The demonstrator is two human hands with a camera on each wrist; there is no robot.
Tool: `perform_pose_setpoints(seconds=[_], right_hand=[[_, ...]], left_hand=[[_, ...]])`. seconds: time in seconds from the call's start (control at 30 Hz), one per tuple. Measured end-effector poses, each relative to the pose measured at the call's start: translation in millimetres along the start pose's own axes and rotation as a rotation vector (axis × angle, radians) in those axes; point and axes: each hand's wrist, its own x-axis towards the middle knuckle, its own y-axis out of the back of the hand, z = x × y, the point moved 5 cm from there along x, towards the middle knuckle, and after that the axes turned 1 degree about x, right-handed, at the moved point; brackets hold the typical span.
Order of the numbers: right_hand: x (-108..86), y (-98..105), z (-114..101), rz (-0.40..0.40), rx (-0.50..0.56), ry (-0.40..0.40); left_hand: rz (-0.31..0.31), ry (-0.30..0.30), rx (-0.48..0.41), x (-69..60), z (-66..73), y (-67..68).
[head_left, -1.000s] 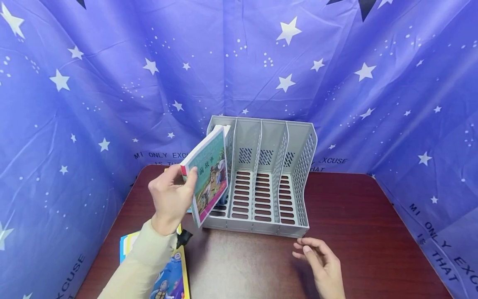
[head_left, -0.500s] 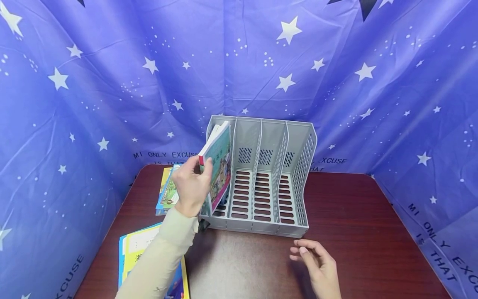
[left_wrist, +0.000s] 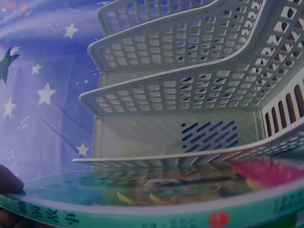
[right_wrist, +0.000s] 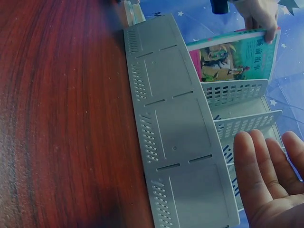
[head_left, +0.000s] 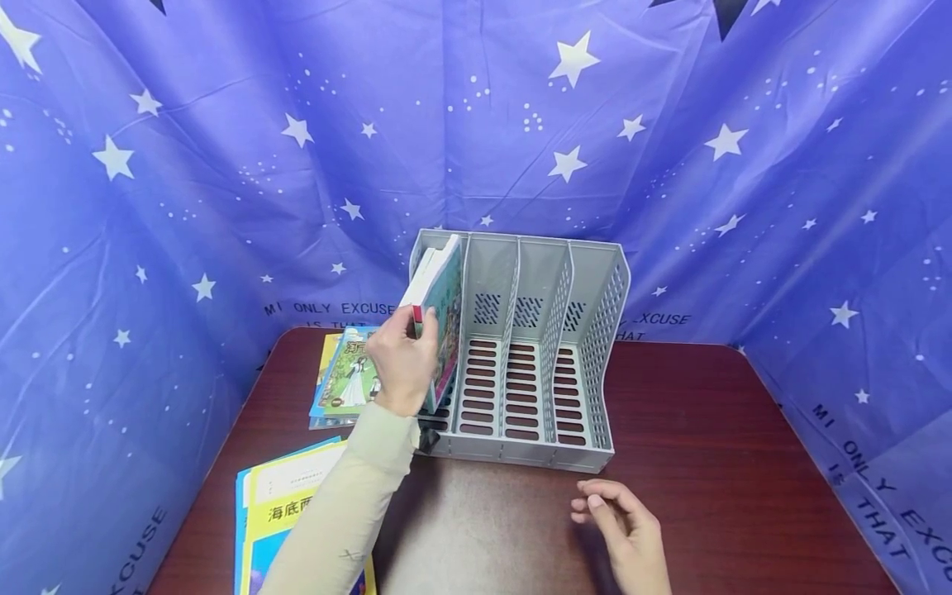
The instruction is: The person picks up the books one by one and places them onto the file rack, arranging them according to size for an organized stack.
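Note:
My left hand [head_left: 404, 359] pinches a green-covered book [head_left: 445, 306] by its upper corner, thumb on the cover. The book stands upright inside the leftmost compartment of a grey file rack [head_left: 513, 450], beside other white-edged books [head_left: 422, 266]. Seen from the left wrist, the green book [left_wrist: 156, 190] lies along the perforated divider [left_wrist: 190, 159]. My right hand [head_left: 625, 533] hovers in front of the rack's right front corner, fingers loosely bent, holding nothing. In the right wrist view its fingers [right_wrist: 266, 166] show near the rack's edge, apart from it.
Left of the rack lies a stack of picture books [head_left: 349, 372]. Nearer me, yellow and blue books [head_left: 286, 496] lie partly under my left sleeve. A star-print curtain [head_left: 476, 124] hangs behind the dark red table [head_left: 706, 430].
My left hand has moved right and forward, bringing the green book from the front of the rack into its leftmost compartment. The right hand has drifted slightly left.

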Motion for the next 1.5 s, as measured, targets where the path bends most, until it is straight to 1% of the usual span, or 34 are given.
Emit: perform_pose_setpoints(seconds=[0.13,0.23,0.3,0.47,0.5,0.57,0.63,0.83,0.97,1.1,1.2,1.27,1.33,1.4,1.5], right_hand=[[-0.5,-1.9,-0.3,-0.014,0.015,0.026],[-1.2,-2.0,0.6,-0.007,0.007,0.02],[-1.7,-1.1,1.4,0.024,-0.059,-0.009],[-2.4,1.4,2.5,0.124,-0.3,-0.126],[-2.5,1.4,2.4,0.132,-0.328,-0.14],[-2.7,1.0,2.5,0.132,-0.344,-0.161],[-2.9,0.3,2.6,0.121,-0.351,-0.17],[-3.7,-2.1,3.8,0.114,-0.294,-0.141],[-4.7,-3.1,5.3,0.12,-0.274,-0.128],[-5.9,-5.3,7.0,0.102,-0.261,-0.124],[-5.6,-5.5,5.1,0.104,-0.269,-0.115],[-5.7,-5.4,4.0,0.109,-0.269,-0.117],[-6.9,-5.5,4.4,0.105,-0.275,-0.15],[-8.1,-6.6,5.6,0.091,-0.275,-0.172],[-9.6,-8.1,6.6,0.071,-0.266,-0.167]], left_hand=[[0.021,-0.013,0.003,-5.1,4.8,-5.3],[0.021,-0.016,-0.003,-8.2,9.2,-9.1],[0.023,-0.007,-0.004,-10.0,10.8,-11.7],[0.043,0.032,0.01,-15.1,10.8,-17.5],[0.048,0.035,0.013,-16.1,10.5,-18.7],[0.056,0.039,0.014,-18.1,9.5,-21.2],[0.062,0.034,0.016,-19.8,8.0,-24.0],[0.081,0.048,0.05,-22.7,3.1,-30.0],[0.08,0.072,0.061,-31.8,-1.9,-35.9],[0.092,0.105,0.054,-42.3,-7.1,-40.2],[0.103,0.125,0.04,-44.9,-9.2,-42.0],[0.087,0.137,0.045,-44.6,-9.9,-42.5],[0.059,0.153,0.067,-44.1,-10.4,-41.9],[0.021,0.175,0.095,-43.5,-11.1,-40.8],[-0.038,0.199,0.13,-42.6,-13.2,-39.5]])
